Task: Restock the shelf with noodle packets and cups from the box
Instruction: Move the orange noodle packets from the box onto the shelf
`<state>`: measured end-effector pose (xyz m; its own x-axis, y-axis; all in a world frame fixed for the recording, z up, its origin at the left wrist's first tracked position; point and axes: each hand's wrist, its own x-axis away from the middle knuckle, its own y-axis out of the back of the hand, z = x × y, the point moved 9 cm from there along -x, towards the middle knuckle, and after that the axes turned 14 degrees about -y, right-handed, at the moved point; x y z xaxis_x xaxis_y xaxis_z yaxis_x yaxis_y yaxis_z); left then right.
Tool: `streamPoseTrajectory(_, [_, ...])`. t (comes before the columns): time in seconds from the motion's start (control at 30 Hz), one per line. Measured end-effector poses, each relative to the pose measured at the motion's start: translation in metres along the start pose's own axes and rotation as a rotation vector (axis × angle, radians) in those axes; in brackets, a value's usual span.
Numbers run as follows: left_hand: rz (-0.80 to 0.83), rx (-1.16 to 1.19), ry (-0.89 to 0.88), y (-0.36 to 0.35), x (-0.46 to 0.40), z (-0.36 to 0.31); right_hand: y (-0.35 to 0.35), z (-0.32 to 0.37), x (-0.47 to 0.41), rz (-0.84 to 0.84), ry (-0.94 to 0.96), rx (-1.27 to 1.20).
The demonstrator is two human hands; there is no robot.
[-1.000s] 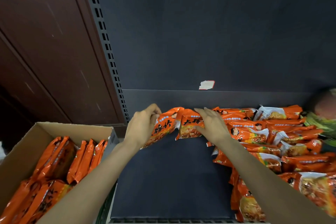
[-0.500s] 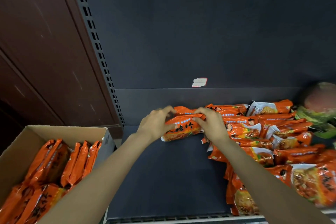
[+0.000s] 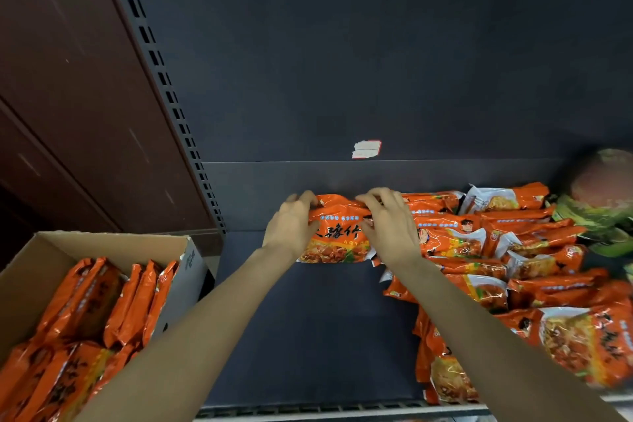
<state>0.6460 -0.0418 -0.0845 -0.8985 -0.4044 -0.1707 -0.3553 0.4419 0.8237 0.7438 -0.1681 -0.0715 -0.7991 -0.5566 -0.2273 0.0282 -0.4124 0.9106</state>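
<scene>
We see an orange noodle packet (image 3: pixel 337 233) standing at the back of the dark shelf (image 3: pixel 308 336), gripped by the left hand (image 3: pixel 291 228) and right hand (image 3: pixel 390 229), fingers curled over its top edge. Right of it lie more packets (image 3: pixel 479 247); left sits the cardboard box (image 3: pixel 30 271).

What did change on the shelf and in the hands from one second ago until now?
One second ago each hand held its own tilted packet. Now the left hand and right hand grip one orange packet together, front up at the back of the shelf. The box and the packets on the right look unchanged.
</scene>
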Motion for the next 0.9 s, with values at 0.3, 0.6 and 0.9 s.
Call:
streamPoseTrajectory(0.3, [-0.161,-0.189,-0.062,0.067,0.062,0.010,0.002,0.067,0.024,0.135,0.029,-0.268])
streamPoseTrajectory(0.6, [-0.248,-0.190,0.118,0.171,0.175,0.143,-0.057,0.230,0.081,0.305,0.115,-0.363])
streamPoseTrajectory(0.9, [-0.087,-0.175,0.321,0.235,0.282,0.326,-0.165,0.376,0.142,0.455,0.081,-0.298])
